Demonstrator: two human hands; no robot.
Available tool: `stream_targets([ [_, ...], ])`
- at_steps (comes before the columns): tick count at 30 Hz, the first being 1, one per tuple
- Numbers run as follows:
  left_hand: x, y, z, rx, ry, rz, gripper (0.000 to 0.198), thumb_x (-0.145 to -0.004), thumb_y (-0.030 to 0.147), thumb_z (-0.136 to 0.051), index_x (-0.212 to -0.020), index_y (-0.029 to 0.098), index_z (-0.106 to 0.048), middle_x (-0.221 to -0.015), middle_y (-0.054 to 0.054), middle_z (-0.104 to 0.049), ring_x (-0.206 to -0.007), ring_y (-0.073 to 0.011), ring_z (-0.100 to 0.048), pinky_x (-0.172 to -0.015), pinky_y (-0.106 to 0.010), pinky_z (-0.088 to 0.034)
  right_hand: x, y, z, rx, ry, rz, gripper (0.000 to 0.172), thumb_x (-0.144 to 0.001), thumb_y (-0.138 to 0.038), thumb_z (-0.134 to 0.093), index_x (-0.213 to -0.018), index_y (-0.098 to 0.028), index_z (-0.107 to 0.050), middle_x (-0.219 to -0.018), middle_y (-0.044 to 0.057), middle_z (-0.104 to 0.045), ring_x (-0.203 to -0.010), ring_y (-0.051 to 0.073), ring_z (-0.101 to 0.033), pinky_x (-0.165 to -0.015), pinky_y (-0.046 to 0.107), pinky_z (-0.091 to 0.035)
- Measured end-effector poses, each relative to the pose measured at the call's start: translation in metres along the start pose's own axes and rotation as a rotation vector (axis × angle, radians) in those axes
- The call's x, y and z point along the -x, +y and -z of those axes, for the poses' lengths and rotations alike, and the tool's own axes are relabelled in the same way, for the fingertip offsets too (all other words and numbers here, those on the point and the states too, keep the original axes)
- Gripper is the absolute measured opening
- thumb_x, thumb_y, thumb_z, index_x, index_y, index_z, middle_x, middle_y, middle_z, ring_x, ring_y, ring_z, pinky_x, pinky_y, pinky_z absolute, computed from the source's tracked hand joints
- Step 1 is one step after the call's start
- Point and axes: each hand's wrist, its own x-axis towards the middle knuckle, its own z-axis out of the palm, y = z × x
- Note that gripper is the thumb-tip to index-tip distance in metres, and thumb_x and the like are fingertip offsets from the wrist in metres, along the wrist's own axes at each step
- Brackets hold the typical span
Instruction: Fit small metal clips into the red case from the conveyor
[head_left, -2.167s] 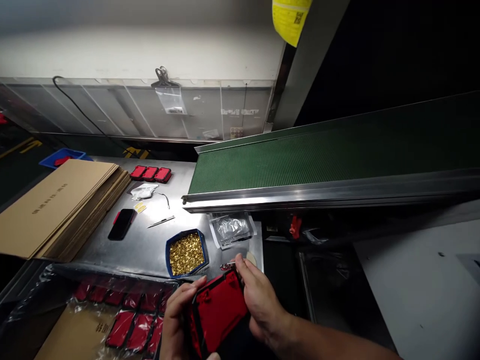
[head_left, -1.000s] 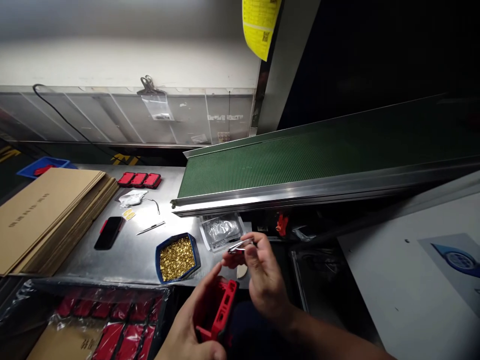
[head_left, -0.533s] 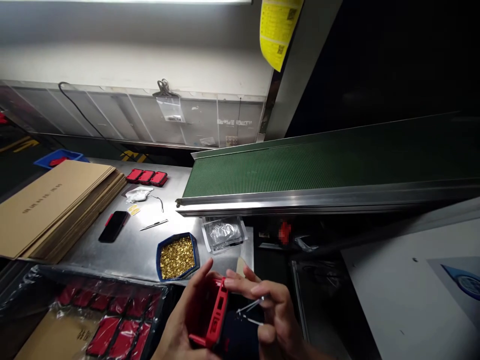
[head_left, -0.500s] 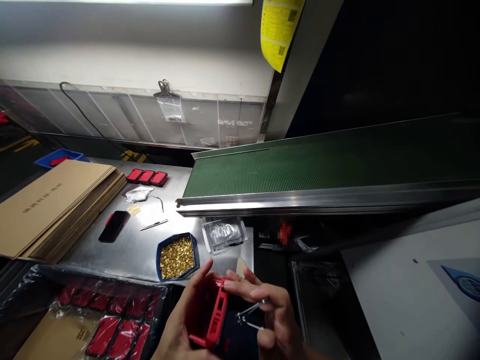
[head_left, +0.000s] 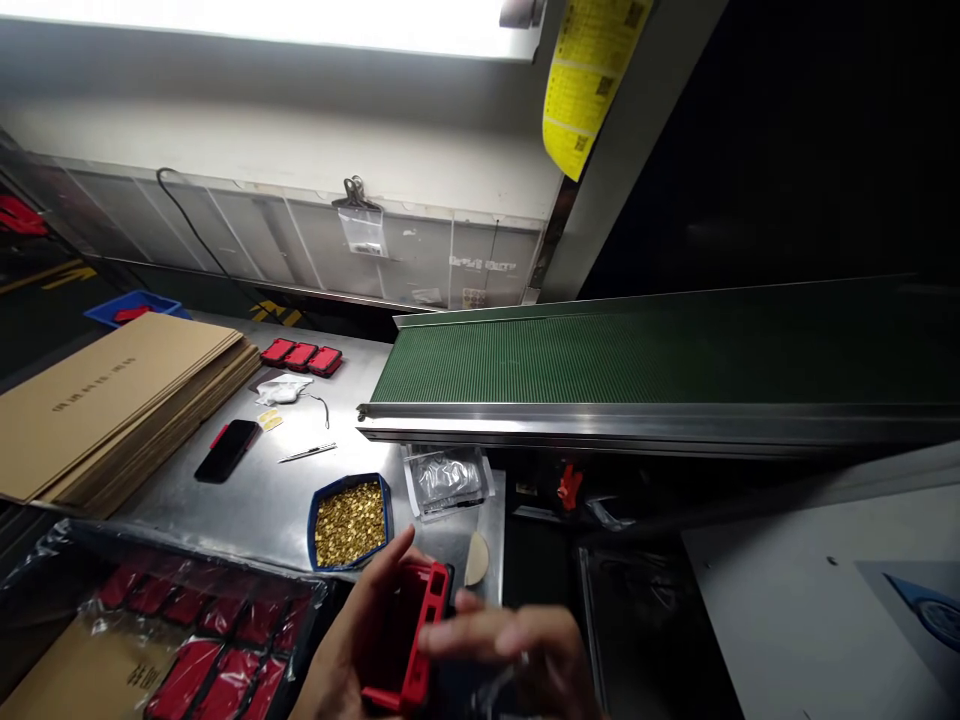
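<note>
My left hand (head_left: 345, 630) is wrapped round a red plastic housing (head_left: 417, 650), open-framed with slots along its edge, and holds it tilted at the bottom middle. My right hand (head_left: 525, 640) is smeared by motion, its index finger reaching to the housing's right edge. Under its curled fingers lies something dark with a shiny, clear-looking part that I cannot make out. Just beyond my left hand stands a blue tray (head_left: 312, 530) full of small brass-coloured pieces. A clear plastic bag (head_left: 448, 480) lies behind my hands.
A green conveyor belt (head_left: 525, 360) runs off to the right. Flat cardboard (head_left: 112, 390) is stacked at left, near a phone (head_left: 227, 450), a pen (head_left: 307, 453) and several red-and-black cases (head_left: 301, 356). A lined box (head_left: 67, 560) below holds bagged red items.
The view has tilted up slightly. My right index finger has straightened across the housing's edge, and the thin shiny lines near that hand have blurred. My left hand keeps its hold.
</note>
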Motion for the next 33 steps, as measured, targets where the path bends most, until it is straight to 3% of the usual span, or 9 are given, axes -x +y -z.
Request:
stream_targets([
  [3,0.002,0.004,-0.003,-0.083,0.023,-0.034,0.108,-0.052,0.057,-0.096,-0.145,0.038,-0.046,-0.133,-0.006,-0.056,-0.119,-0.0299,-0.057,-0.097,-0.029,-0.051,-0.026,-0.003,0.004,-0.009,0.041,0.095,0.037,-0.094,-0.063,-0.045,-0.109,-0.030,-0.049,-0.117,0.010,-0.074,-0.114,0.028,-0.067,-0.107,0.054,-0.044],
  [6,0.005,0.011,-0.005,-0.190,0.013,-0.072,0.101,-0.056,0.061,-0.093,-0.143,0.040,-0.048,-0.130,-0.005,-0.058,-0.114,-0.0273,-0.060,-0.091,-0.025,-0.052,-0.045,-0.003,0.012,0.081,0.087,0.096,0.035,-0.100,-0.057,-0.037,-0.110,-0.025,-0.046,-0.111,0.011,-0.073,-0.108,0.026,-0.067,-0.099,0.047,-0.046],
  [11,0.002,0.023,-0.008,-0.304,0.034,0.004,0.095,-0.060,0.066,-0.088,-0.141,0.031,-0.051,-0.127,-0.009,-0.061,-0.105,-0.0301,-0.065,-0.085,-0.030,-0.057,-0.039,0.001,0.019,0.045,0.112,-0.002,0.038,-0.091,-0.059,-0.059,-0.103,-0.023,-0.050,-0.085,0.004,-0.072,-0.077,0.019,-0.067,-0.076,0.034,-0.053],
  [16,-0.002,0.028,-0.011,-0.364,0.166,0.147,0.080,-0.066,0.070,-0.080,-0.130,0.026,-0.060,-0.131,-0.010,-0.063,-0.115,-0.0317,-0.063,-0.101,-0.032,-0.050,-0.020,-0.008,0.011,0.100,0.178,-0.124,0.044,-0.074,-0.052,-0.081,-0.097,-0.021,-0.060,-0.093,0.011,-0.077,-0.084,0.025,-0.072,-0.079,0.037,-0.057],
  [21,0.001,0.023,-0.009,-0.375,0.127,0.161,0.081,-0.067,0.069,-0.080,-0.133,0.029,-0.057,-0.137,-0.009,-0.060,-0.122,-0.0337,-0.059,-0.106,-0.036,-0.048,-0.015,-0.017,0.001,0.103,0.199,-0.112,0.045,-0.069,-0.054,-0.084,-0.093,-0.021,-0.064,-0.093,0.011,-0.078,-0.082,0.026,-0.073,-0.076,0.036,-0.057],
  [24,0.005,0.019,-0.005,-0.355,0.046,0.099,0.080,-0.071,0.065,-0.080,-0.140,0.034,-0.051,-0.142,-0.008,-0.053,-0.123,-0.0349,-0.057,-0.105,-0.040,-0.050,-0.016,-0.017,0.000,0.051,0.238,-0.122,0.048,-0.071,-0.057,-0.082,-0.097,-0.021,-0.061,-0.093,0.011,-0.078,-0.084,0.026,-0.074,-0.077,0.036,-0.057],
  [28,0.009,0.017,-0.007,-0.453,-0.053,-0.092,0.083,-0.073,0.061,-0.078,-0.146,0.039,-0.045,-0.140,-0.008,-0.045,-0.121,-0.0363,-0.055,-0.103,-0.044,-0.051,-0.017,-0.014,0.003,0.024,0.242,-0.146,0.049,-0.075,-0.059,-0.078,-0.099,-0.021,-0.059,-0.094,0.013,-0.078,-0.083,0.026,-0.074,-0.082,0.039,-0.057],
  [33,0.012,0.024,-0.021,-0.566,0.035,-0.157,0.049,-0.089,0.048,-0.059,-0.137,0.038,-0.056,-0.125,-0.010,-0.049,-0.105,-0.0315,-0.061,-0.084,-0.038,-0.059,-0.018,-0.008,0.013,0.006,0.215,-0.172,0.049,-0.079,-0.059,-0.074,-0.104,-0.020,-0.056,-0.095,0.013,-0.076,-0.082,0.025,-0.073,-0.081,0.037,-0.058],
])
